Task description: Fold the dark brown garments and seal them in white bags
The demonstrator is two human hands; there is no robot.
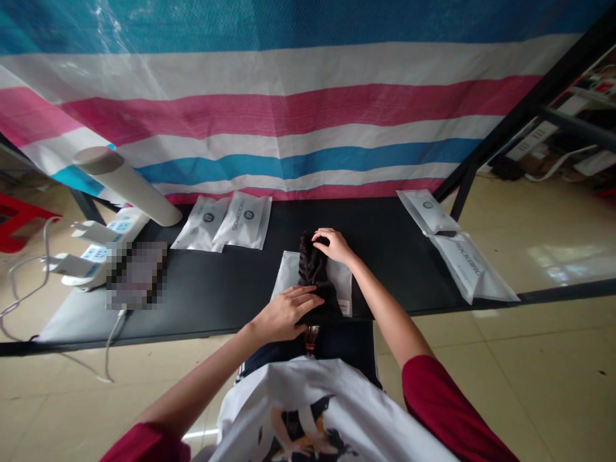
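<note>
A bunched dark fabric piece [312,268] lies lengthwise in front of me at the table's near edge; its exact kind I cannot make out. Beneath it is a whitish frosted plastic bag [285,274], showing on both sides of the fabric. My left hand [285,314] rests on the fabric's near, flatter part with fingers stretched out. At the far end, my right hand [333,245] pinches the gathered fabric between thumb and fingers.
Two packed white pouches [246,219] lie at the back left of the black table [380,256], and more pouches [469,266] at the right edge. On the left are a power strip [103,250], a blurred-out phone-like thing [139,276] with a cable, and a pale cylinder [129,186]. Striped sheeting [289,109] hangs behind.
</note>
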